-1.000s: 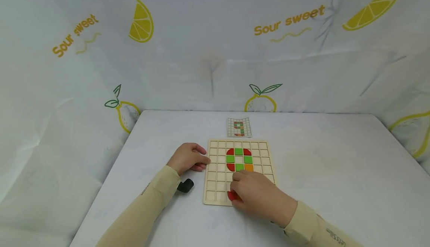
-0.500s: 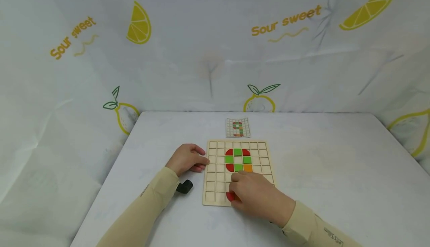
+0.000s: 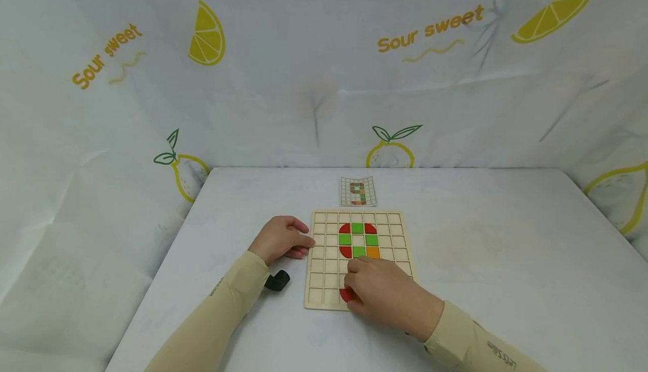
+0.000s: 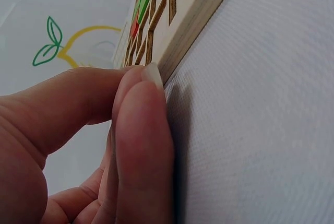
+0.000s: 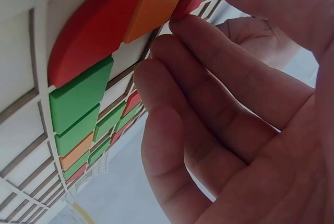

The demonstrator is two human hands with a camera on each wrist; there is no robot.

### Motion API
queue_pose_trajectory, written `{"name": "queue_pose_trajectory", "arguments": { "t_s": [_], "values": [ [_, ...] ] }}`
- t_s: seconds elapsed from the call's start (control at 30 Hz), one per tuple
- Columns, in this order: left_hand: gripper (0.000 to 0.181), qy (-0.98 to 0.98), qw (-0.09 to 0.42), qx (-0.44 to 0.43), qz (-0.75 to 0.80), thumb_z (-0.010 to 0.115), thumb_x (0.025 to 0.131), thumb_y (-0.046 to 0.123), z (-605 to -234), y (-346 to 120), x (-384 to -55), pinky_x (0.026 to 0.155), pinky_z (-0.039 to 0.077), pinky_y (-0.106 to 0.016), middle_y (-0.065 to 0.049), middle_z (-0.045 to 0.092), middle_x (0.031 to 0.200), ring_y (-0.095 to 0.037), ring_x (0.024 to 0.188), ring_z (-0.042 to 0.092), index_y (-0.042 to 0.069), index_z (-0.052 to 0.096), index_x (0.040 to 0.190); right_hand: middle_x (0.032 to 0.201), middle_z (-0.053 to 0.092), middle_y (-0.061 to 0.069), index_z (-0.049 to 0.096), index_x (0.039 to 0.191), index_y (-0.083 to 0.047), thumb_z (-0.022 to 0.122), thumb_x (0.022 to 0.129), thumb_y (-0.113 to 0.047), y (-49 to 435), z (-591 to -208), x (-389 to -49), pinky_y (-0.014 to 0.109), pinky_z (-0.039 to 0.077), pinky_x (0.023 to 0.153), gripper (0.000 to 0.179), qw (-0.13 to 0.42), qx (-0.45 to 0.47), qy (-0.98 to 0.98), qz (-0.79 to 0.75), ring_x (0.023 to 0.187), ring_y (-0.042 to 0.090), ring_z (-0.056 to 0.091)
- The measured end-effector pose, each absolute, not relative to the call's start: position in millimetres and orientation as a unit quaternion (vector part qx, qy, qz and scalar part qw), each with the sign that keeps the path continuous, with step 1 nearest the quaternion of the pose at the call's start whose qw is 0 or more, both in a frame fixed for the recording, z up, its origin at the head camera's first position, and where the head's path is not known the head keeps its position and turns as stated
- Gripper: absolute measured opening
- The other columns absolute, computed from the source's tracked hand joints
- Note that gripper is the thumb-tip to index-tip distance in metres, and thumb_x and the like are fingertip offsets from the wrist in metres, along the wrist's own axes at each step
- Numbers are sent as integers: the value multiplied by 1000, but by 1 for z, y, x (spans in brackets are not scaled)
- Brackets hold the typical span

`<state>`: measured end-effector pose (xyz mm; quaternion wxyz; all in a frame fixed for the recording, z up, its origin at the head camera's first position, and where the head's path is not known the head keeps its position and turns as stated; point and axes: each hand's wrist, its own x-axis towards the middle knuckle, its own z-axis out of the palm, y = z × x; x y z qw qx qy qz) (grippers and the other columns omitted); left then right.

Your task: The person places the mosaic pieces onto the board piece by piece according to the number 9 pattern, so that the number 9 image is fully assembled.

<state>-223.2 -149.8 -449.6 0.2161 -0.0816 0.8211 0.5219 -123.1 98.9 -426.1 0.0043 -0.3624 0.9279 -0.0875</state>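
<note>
A pale wooden grid board (image 3: 318, 279) lies on the table with red, green and orange tiles set in a figure nine. My right hand (image 3: 387, 290) bends over its lower part, thumb and forefinger pinching a red rounded-corner tile (image 3: 346, 295) in the bottom row. In the right wrist view an orange tile (image 5: 155, 4), another red rounded tile (image 5: 99, 31) and green tiles (image 5: 81, 98) sit beside the fingers. My left hand (image 3: 283, 240) touches the board's left edge with relaxed fingers; in the left wrist view its fingertips (image 4: 143, 114) are right at that edge.
Behind the board lies a small pattern card (image 3: 358, 192) printed with a coloured nine on a grid. A small black object (image 3: 277, 281) shows by the left cuff. White cloth with lemon prints (image 3: 324, 68) hangs behind the white table (image 3: 496, 259).
</note>
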Motion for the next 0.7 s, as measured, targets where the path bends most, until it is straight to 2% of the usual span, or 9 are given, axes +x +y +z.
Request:
{"name": "queue_pose_trajectory", "arguments": {
  "t_s": [0.27,0.37,0.43,0.5,0.57,0.63,0.7],
  "values": [
    [35,815,220,-75,531,89,87,13,-450,-148,-224,63,64,-24,-8,77,85,-11,64,72,6,71,116,76,48,-13,69,78,-22,84,92,-28,101,-424,-123,22,42,63,21,19,-356,930,-88,72,6,43],
    [35,819,219,-70,526,89,88,13,-449,-150,-224,64,65,-24,-8,76,87,-12,65,73,7,70,117,81,56,-13,74,85,-21,85,91,-31,106,-421,-124,24,47,66,16,16,-350,931,-100,75,5,47],
    [35,832,209,-54,510,88,89,16,-447,-151,-223,66,65,-25,-7,75,89,-13,68,74,9,70,119,90,64,-12,79,96,-19,85,91,-36,116,-418,-125,27,55,73,18,14,-327,938,-109,83,6,54],
    [38,860,177,-20,478,87,91,24,-442,-157,-220,71,64,-26,-5,75,94,-14,74,74,13,70,124,106,72,-6,80,110,-17,86,91,-40,133,-414,-129,33,62,86,31,5,-298,947,-117,96,10,64],
    [42,900,119,32,418,85,94,34,-435,-170,-216,75,63,-30,-3,75,101,-15,83,75,16,69,129,125,73,3,75,127,-14,86,92,-45,159,-411,-135,44,63,100,48,-11,-261,957,-125,115,21,68],
    [49,942,37,85,324,81,95,45,-427,-190,-213,77,62,-34,-4,76,110,-18,92,75,18,68,135,144,66,12,66,143,-11,84,93,-47,190,-411,-145,56,57,110,64,-32,-227,965,-129,131,33,63],
    [58,965,-43,121,230,77,96,53,-420,-213,-211,81,64,-43,-8,76,122,-25,103,75,16,66,140,159,54,20,55,155,-8,83,94,-49,224,-413,-153,67,48,115,79,-56,-197,970,-132,144,43,53]
  ]
}}
